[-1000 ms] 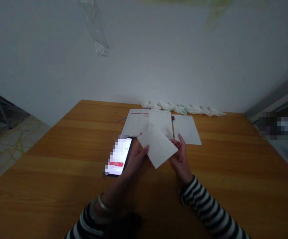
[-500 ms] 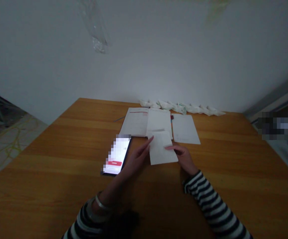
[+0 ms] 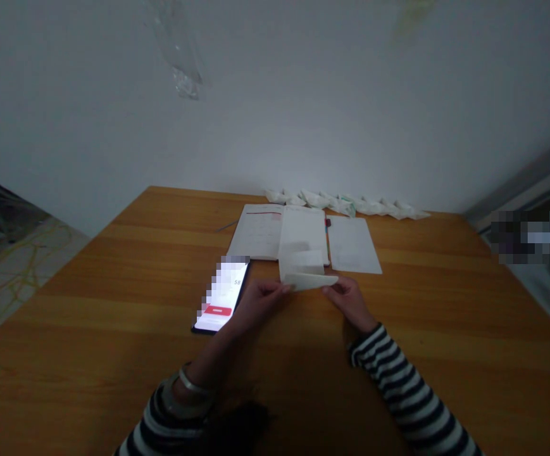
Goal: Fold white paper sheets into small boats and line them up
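Observation:
Both my hands hold a white sheet of paper (image 3: 307, 272) folded over above the wooden table (image 3: 113, 329). My left hand (image 3: 258, 303) pinches its left edge and my right hand (image 3: 348, 299) pinches its right edge. A lit phone (image 3: 222, 294) lies flat just left of my left hand. Behind the paper lies an open notebook (image 3: 277, 231) with a pen along its right side.
A loose white sheet (image 3: 353, 244) lies right of the notebook. A row of several folded paper pieces (image 3: 345, 204) lines the table's far edge by the white wall. A clear plastic strip (image 3: 177, 50) hangs on the wall. Floor shows at the left.
The sheet was held flat and tilted; my hands turned it square, then folded its near edge up and over. My hands have lowered toward the table.

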Available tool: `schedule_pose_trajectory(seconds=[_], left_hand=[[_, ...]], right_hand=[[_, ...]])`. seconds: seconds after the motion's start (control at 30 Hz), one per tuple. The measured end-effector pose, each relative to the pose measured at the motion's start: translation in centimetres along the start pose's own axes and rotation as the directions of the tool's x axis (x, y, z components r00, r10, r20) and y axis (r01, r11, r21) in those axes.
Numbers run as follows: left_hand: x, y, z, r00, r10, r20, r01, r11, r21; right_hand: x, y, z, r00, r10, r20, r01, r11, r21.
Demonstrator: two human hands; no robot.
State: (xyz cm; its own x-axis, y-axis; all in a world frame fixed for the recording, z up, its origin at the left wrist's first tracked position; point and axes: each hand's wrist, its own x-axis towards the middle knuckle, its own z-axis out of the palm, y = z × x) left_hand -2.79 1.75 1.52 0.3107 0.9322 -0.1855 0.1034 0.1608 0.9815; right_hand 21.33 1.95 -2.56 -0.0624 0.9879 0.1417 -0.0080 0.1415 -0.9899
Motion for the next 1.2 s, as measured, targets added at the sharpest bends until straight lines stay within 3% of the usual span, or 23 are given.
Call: schedule_pose_trajectory(seconds=[0.1, 0.27, 0.4, 0.6, 0.7, 0.83, 1.07, 1.2], left_hand=[[-0.2, 0.2, 0.2, 0.999, -0.049, -0.013, 0.049, 0.999, 0.006], [-0.2, 0.5, 0.6, 0.995, -0.021, -0.101, 0.014, 0.998, -0.062], [-0.1, 0.5, 0.9, 0.985, -0.1, -0.143, 0.079, 0.986, -0.144], [-0.1, -0.1, 1.6, 0.892, -0.169, -0.419, 0.103, 0.979, -0.177], [-0.1, -0.4, 1.8, 0.86, -0.148, -0.489, 0.057, 0.979, -0.196], [-0.1, -0.8, 2.0, 0.881, -0.089, -0.466, -0.035, 0.967, -0.252], [-0.7, -0.6, 2.3, 0.947, -0.093, -0.307, -0.013, 0.944, -0.328], [-0.6, -0.8, 2.3, 0.959, -0.036, -0.282, -0.054, 0.95, -0.307]], right_hand=[[-0.1, -0.2, 0.3, 1.0, 0.008, -0.011, -0.008, 1.0, -0.008], [-0.4, -0.7, 0.7, 0.996, 0.024, -0.089, -0.036, 0.989, -0.142], [-0.6, -0.7, 1.3, 0.994, -0.002, -0.105, -0.016, 0.986, -0.168], [-1.0, -0.4, 3.4, 0.991, -0.063, -0.116, 0.045, 0.988, -0.145], [-1.5, -0.3, 4.3, 0.989, -0.062, -0.136, 0.046, 0.991, -0.124], [-1.8, -0.2, 4.4, 0.979, -0.09, -0.184, 0.067, 0.99, -0.127], [-1.9, 0.1, 4.1, 0.987, -0.048, -0.153, 0.03, 0.992, -0.12], [-1.9, -0.3, 4.2, 0.986, -0.081, -0.146, 0.056, 0.984, -0.167]])
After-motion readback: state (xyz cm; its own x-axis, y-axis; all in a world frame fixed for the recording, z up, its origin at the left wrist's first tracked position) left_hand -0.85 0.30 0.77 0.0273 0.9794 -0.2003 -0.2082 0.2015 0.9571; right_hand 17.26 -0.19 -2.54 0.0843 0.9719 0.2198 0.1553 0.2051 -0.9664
